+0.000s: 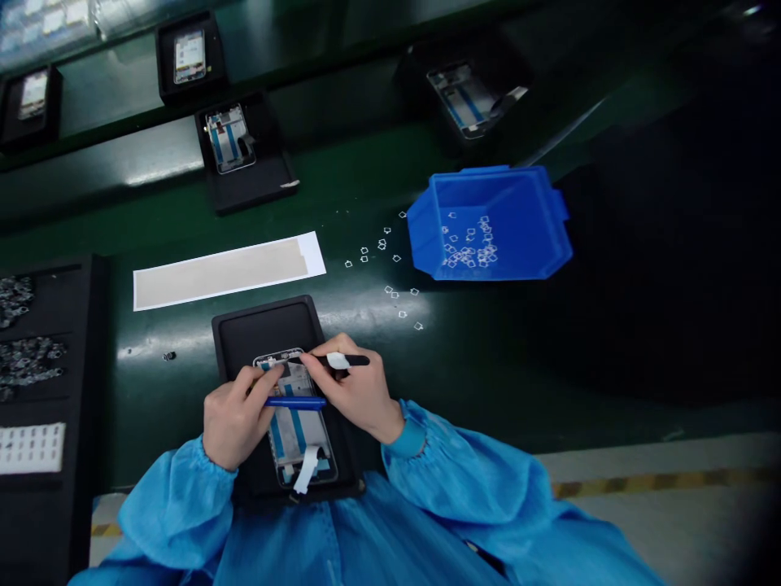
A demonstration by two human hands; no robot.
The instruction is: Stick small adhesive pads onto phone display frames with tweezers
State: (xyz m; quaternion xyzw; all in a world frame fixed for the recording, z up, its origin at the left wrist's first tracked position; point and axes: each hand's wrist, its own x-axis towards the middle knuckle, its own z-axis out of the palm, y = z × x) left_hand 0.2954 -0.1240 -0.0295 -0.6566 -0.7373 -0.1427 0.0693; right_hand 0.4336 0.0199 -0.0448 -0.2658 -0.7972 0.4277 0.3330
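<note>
A phone frame (297,438) with blue strips lies in a black foam tray (267,332) right before me. My left hand (237,413) is closed around a slim blue pen-like tool (297,403), its fingertips touching the upper part of the frame. In my right hand (361,396) is a slim black tool (355,360) with a white wrap; its tip is hidden, so I cannot tell its exact kind. The right fingertips press at the frame's top edge, close to the left ones. A white flap (308,468) sticks up at the frame's lower end.
A blue bin (530,236) holds small white outline pieces; several more (382,244) lie scattered left of it. Behind my tray is a beige strip sheet (220,273). At left stands a black parts tray (79,366). Another phone tray (256,183) sits farther back.
</note>
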